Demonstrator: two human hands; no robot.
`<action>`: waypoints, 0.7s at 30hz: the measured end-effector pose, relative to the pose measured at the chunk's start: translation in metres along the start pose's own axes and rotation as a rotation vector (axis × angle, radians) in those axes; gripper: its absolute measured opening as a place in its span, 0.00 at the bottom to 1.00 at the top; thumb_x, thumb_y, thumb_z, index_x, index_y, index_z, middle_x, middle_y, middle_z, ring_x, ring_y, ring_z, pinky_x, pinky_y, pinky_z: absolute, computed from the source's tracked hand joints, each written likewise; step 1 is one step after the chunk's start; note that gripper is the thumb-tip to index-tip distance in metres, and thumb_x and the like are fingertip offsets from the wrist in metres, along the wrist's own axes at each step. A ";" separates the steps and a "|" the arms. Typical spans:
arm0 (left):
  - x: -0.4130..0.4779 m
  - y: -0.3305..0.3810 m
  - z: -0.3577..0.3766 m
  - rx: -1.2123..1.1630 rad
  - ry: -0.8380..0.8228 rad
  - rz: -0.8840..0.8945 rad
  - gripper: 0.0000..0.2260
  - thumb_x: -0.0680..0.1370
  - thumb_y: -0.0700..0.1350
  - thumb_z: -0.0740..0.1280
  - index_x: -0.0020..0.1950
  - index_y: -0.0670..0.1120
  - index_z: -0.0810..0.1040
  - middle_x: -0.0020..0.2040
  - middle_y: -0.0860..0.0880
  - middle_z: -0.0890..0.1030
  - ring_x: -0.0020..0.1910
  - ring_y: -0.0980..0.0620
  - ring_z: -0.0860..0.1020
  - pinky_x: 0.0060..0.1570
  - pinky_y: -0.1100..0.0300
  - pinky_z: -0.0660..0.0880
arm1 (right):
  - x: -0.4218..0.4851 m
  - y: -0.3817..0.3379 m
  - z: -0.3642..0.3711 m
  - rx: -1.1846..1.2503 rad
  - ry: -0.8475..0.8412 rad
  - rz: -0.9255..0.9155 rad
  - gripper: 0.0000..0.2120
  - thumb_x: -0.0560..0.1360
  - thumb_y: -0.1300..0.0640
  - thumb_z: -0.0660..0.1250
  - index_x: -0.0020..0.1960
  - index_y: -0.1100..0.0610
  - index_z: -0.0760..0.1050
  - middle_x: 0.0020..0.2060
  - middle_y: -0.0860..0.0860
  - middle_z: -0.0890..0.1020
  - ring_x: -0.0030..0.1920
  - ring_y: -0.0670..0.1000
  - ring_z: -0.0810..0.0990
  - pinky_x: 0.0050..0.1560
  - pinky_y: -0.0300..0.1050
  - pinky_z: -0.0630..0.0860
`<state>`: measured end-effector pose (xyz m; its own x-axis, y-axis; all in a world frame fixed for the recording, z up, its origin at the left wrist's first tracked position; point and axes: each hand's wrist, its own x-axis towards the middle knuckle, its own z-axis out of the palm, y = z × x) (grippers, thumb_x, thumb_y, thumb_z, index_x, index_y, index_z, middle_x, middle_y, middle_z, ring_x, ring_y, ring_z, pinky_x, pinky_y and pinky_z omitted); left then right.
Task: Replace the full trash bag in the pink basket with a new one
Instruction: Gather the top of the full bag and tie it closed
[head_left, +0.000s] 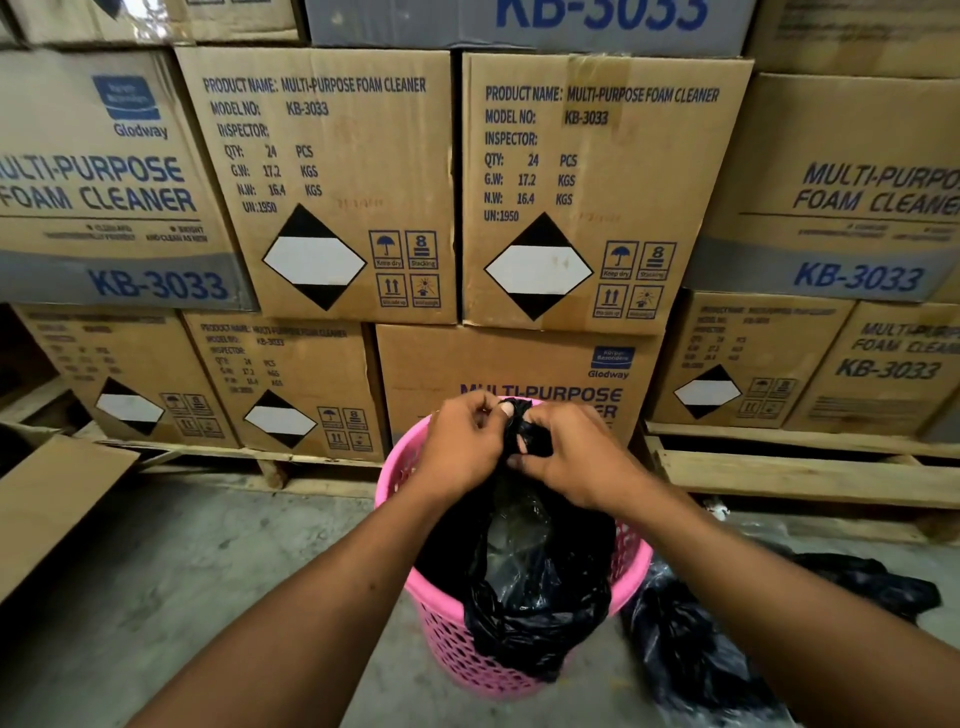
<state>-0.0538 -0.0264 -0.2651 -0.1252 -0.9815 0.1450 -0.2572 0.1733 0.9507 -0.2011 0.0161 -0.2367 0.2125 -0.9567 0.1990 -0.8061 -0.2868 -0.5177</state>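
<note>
The left hand (462, 447) and right hand (566, 457) pinch the bag's (530, 571) gathered neck over the basket (441, 639); an uneven pull could tear the thin plastic or loosen their hold.

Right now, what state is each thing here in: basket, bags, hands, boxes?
Pink plastic mesh basket: standing on the floor, lined with a bag.
Black plastic trash bag in the basket: neck bunched above the rim.
Left hand: fingers curled round the bag's neck.
Right hand: fingers pinching the bag's neck.
Second black plastic bag: crumpled on the floor beside the basket.
Brown cardboard boxes: closed, stacked.
</note>
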 end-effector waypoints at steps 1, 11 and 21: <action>0.000 0.000 0.001 -0.044 -0.028 -0.055 0.09 0.81 0.41 0.66 0.42 0.44 0.80 0.41 0.40 0.84 0.40 0.47 0.80 0.51 0.45 0.79 | -0.004 0.001 0.002 -0.030 0.051 -0.037 0.06 0.70 0.56 0.75 0.43 0.51 0.79 0.40 0.49 0.83 0.42 0.49 0.80 0.44 0.47 0.77; -0.003 0.005 -0.001 -0.235 -0.041 -0.208 0.11 0.81 0.41 0.66 0.40 0.46 0.81 0.37 0.45 0.82 0.37 0.49 0.78 0.41 0.57 0.76 | -0.014 0.011 0.013 0.112 0.206 -0.054 0.15 0.71 0.59 0.73 0.56 0.49 0.77 0.45 0.46 0.85 0.44 0.47 0.82 0.48 0.52 0.81; 0.004 -0.003 -0.014 0.047 0.201 -0.269 0.09 0.81 0.44 0.67 0.41 0.47 0.79 0.39 0.48 0.83 0.38 0.51 0.79 0.42 0.60 0.74 | -0.007 0.024 0.005 0.228 0.268 -0.078 0.06 0.72 0.57 0.75 0.43 0.47 0.80 0.46 0.52 0.83 0.47 0.51 0.80 0.48 0.49 0.77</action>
<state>-0.0406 -0.0323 -0.2632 0.1434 -0.9882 -0.0540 -0.3003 -0.0954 0.9491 -0.2191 0.0155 -0.2544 0.0913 -0.8930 0.4408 -0.6425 -0.3910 -0.6590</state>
